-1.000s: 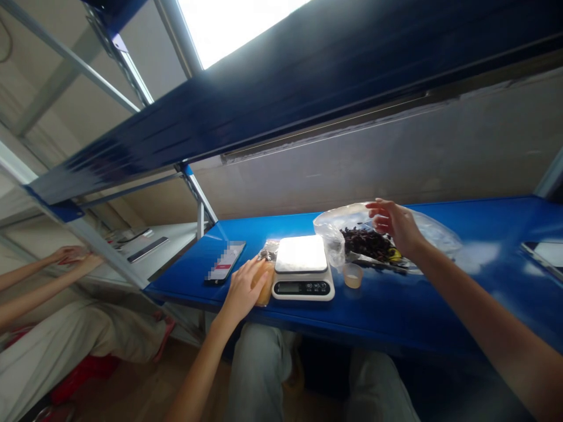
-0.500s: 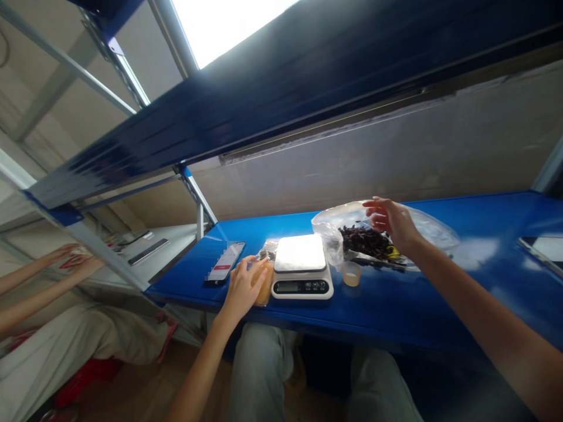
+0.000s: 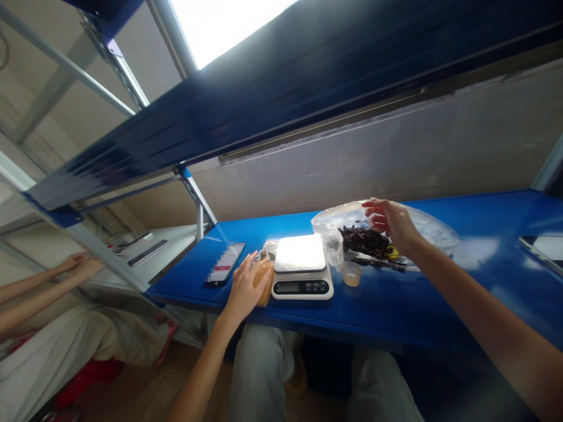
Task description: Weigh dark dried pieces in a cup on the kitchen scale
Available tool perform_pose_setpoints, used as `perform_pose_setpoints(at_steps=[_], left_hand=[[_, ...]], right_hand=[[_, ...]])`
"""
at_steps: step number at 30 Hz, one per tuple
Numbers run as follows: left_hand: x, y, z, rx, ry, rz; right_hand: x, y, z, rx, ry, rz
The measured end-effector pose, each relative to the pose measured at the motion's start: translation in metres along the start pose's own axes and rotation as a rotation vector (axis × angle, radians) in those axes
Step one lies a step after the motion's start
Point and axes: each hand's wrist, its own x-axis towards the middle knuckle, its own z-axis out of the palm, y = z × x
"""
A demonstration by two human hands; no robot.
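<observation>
My left hand [image 3: 247, 287] lies with fingers stretched and slightly spread beside and partly over a tan packet [image 3: 265, 280], touching it but not wrapped round it. To the packet's right stands a white kitchen scale [image 3: 302, 266] with a bare plate; its display [image 3: 288, 287] is too small to read. Over a big clear plastic bag [image 3: 428, 225] hovers my right hand [image 3: 390, 223], fingers loosely curled and apart, with nothing visible in them. Dark dried pieces [image 3: 363, 243] lie heaped in the bag, with something yellow [image 3: 393, 252] among them. A small translucent cup [image 3: 351, 274] stands in front.
A phone [image 3: 226, 264] lies left of my left hand on the blue table [image 3: 382, 305]. Overhead runs a blue shelf beam [image 3: 264, 99]. At the left, behind a metal post [image 3: 105, 252], another person's hands [image 3: 81, 265] are over a pale shelf. Another device [image 3: 545, 249] lies far right.
My left hand has shifted slightly left and its fingers have straightened, showing more of the packet. My right hand has hardly moved. The other person's hands have moved a little lower.
</observation>
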Motion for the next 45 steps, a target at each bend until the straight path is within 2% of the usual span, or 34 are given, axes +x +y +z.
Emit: perform_pose_setpoints(at_steps=[28,39,45], left_hand=[[-0.003,0.008,0.001,-0.124,-0.143,-0.014],[-0.009,0.013,0.018,-0.046,-0.233,-0.039],[-0.007,0.012,0.014,-0.123,-0.282,-0.042]], right_hand=[[-0.001,-0.001,0.002,0.009,0.011,-0.011],[0.001,0.003,0.001,-0.013,-0.010,-0.008],[-0.001,0.008,0.001,-0.038,-0.034,-0.001]])
